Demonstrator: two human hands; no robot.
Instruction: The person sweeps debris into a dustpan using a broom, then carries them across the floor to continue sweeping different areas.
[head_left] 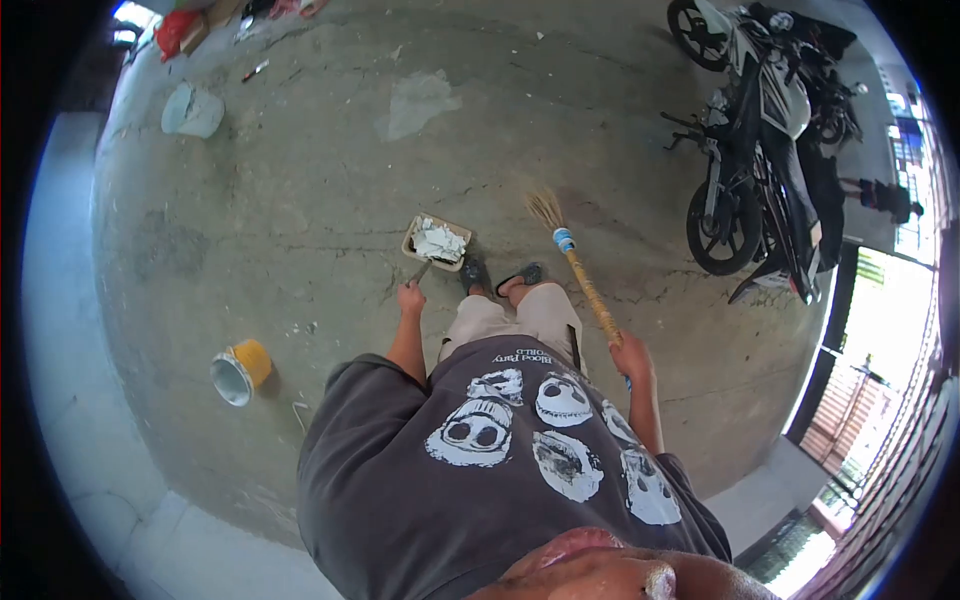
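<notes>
My left hand [411,296] is closed around the handle of a tan dustpan [464,233], held out just ahead of my left foot. White flaky chunks of debris [436,241] fill much of the pan. On the other side, my right hand [630,357] grips the yellowish wrapped handle of a straw broom [588,288]. Its bristles fan out over the concrete floor, ahead and to the right of my feet, and a blue-and-white band circles the neck. Both feet wear dark slippers [475,273] close beside the pan.
A yellow bucket [256,362] lies tipped on the left, its pale inside showing. Farther ahead on the left is a whitish bucket [193,110]. Motorcycles [762,150] stand at the right, near a gate and a person [882,197]. Small scraps dot the cracked concrete floor [330,170].
</notes>
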